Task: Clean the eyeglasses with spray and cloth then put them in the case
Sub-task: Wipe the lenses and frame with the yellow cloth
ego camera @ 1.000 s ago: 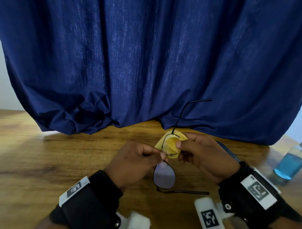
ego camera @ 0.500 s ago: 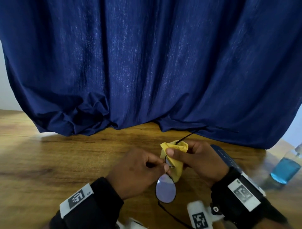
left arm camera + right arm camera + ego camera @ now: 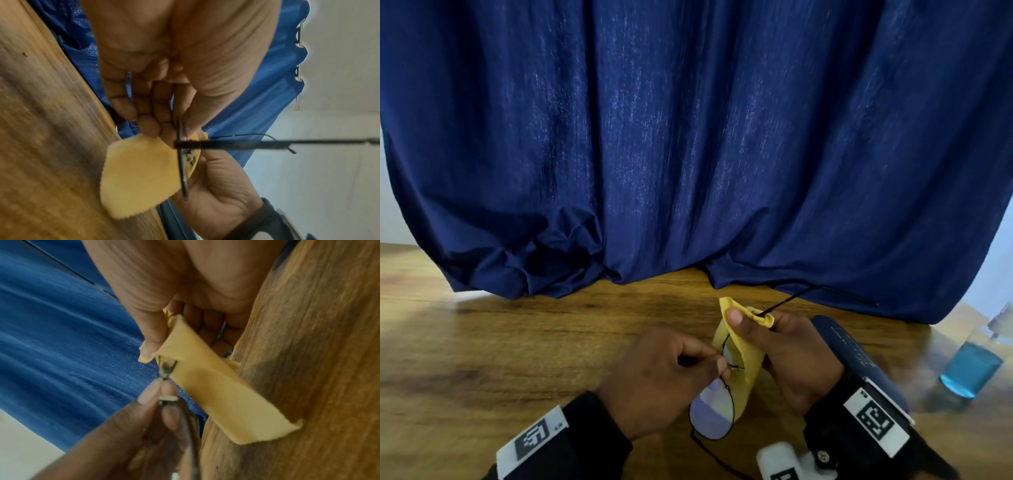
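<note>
Thin black-framed eyeglasses (image 3: 711,414) are held upright above the wooden table (image 3: 517,342), one lens low and bare, the other wrapped in a yellow cloth (image 3: 743,356). My left hand (image 3: 719,365) pinches the frame at the bridge. My right hand (image 3: 748,320) pinches the cloth over the upper lens, thumb on top. One black temple arm (image 3: 791,298) sticks out toward the curtain. The left wrist view shows the cloth (image 3: 137,175) and the frame edge-on (image 3: 182,162); the right wrist view shows the cloth (image 3: 216,386) folded over the lens.
A dark blue eyeglass case (image 3: 859,363) lies on the table behind my right wrist. A clear spray bottle with blue liquid (image 3: 972,366) stands at the right edge. A dark blue curtain (image 3: 688,154) hangs down onto the table's far side.
The glasses have tilted, so the far temple arm has dropped low toward the curtain. The cloth has folded further over the upper lens, with my right thumb sliding up it.
</note>
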